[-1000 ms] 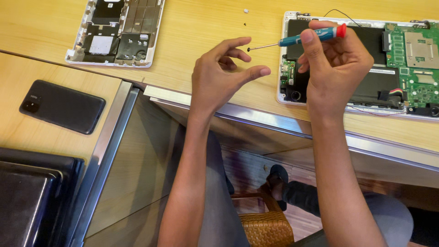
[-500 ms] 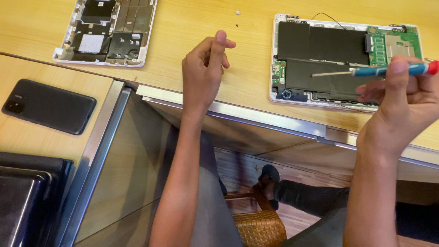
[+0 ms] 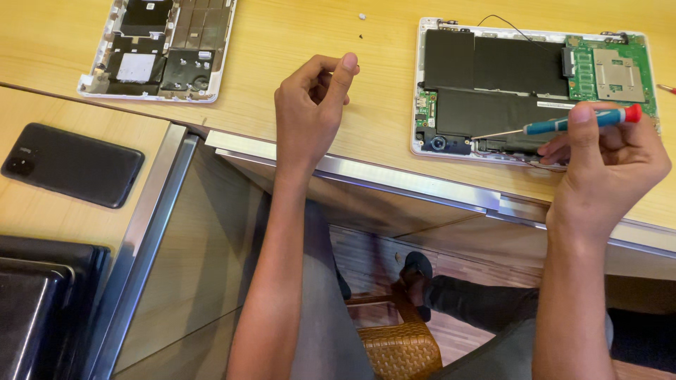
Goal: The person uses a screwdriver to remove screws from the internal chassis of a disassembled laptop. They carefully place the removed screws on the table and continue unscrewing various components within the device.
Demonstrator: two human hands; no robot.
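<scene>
My right hand grips a small screwdriver with a blue handle and a red cap. Its thin shaft points left over the lower edge of an opened white laptop base. A black battery and a green circuit board lie exposed in that base. My left hand hovers over the wooden desk to the left of the laptop, with thumb and forefinger pinched together. Nothing shows between the fingertips. Two tiny loose bits, maybe screws, lie on the desk above that hand.
The laptop's removed bottom cover lies inside-up at the far left of the desk. A black phone rests on a lower side surface, with a dark case below it. A metal desk edge runs across. A wicker seat is under me.
My right hand has carried the screwdriver right and down, from near my left hand to the laptop's lower right edge. My left hand has closed its fingers into a pinch and stayed near the desk's middle.
</scene>
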